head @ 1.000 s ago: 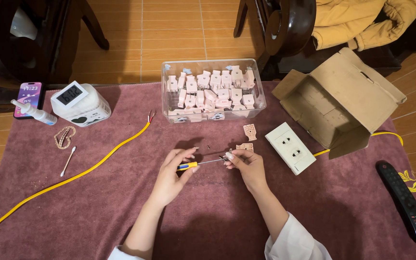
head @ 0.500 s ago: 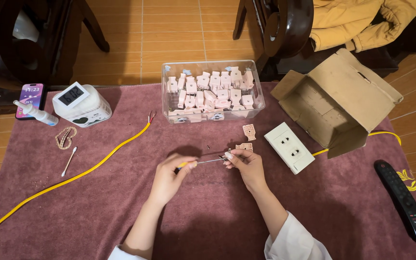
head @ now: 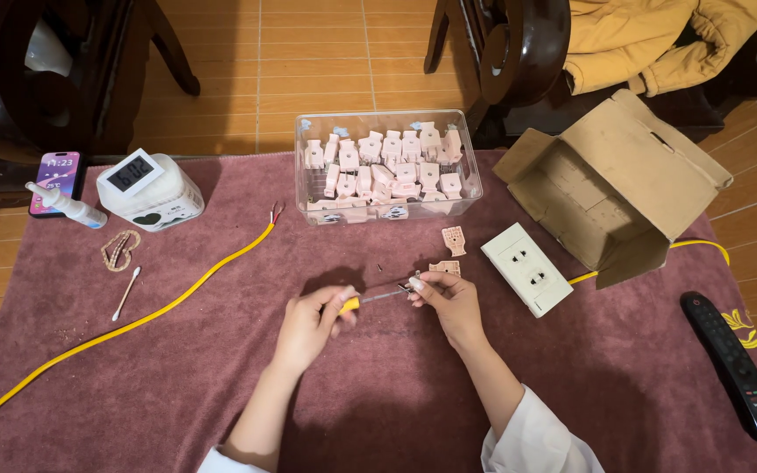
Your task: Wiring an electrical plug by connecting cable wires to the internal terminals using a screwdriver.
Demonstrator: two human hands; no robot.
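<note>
The left hand (head: 308,326) grips the yellow handle of a small screwdriver (head: 370,299), whose shaft points toward 3 o'clock into a small part (head: 413,284) pinched in the fingers of the right hand (head: 449,302); what the part is cannot be told. Both hands hover just above the maroon cloth on the bench (head: 378,412). Just at 12 o'clock of the right hand lie two pink plug pieces (head: 453,241). At 2 o'clock sits a white double socket (head: 527,268), with an open cardboard box (head: 615,188) beyond it. At 12 o'clock stands a clear tub of pink plugs (head: 387,166). A yellow cable (head: 146,315) runs off toward 9 o'clock. A black remote (head: 736,368) lies at 3 o'clock.
</note>
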